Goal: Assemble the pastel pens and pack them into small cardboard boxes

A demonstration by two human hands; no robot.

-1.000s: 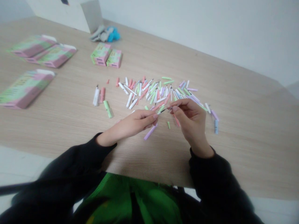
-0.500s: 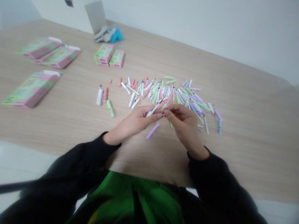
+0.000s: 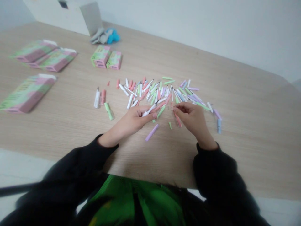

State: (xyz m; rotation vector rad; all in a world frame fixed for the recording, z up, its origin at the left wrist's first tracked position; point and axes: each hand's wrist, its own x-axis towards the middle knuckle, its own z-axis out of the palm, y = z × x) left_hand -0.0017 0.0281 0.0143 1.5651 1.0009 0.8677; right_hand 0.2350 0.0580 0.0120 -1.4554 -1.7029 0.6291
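Observation:
My left hand [image 3: 137,121] is closed round a white pen [image 3: 149,110], whose thin dark-tipped end points up and to the right. A green pen part [image 3: 161,111] lies just beyond its fingertips. Off to the right, my right hand [image 3: 190,116] pinches thumb and fingers together at the near edge of a pile of pen parts [image 3: 154,91]. What lies between those fingertips is too small to tell; a red pen part [image 3: 178,120] shows just below them. On the table between the hands are a purple tube [image 3: 152,132] and a small green piece [image 3: 170,125].
Left of the pile stand or lie a white pen part [image 3: 97,99], a red one [image 3: 103,96] and a green one [image 3: 108,111]. Pink-green boxes [image 3: 30,93] lie at the left, smaller ones [image 3: 114,60] farther back. Grey-blue gloves [image 3: 105,36] rest beside a white box [image 3: 90,17].
My right hand has parted from my left and moved right to the pile. The left hand keeps the white pen. A small green piece now shows on the table between them.

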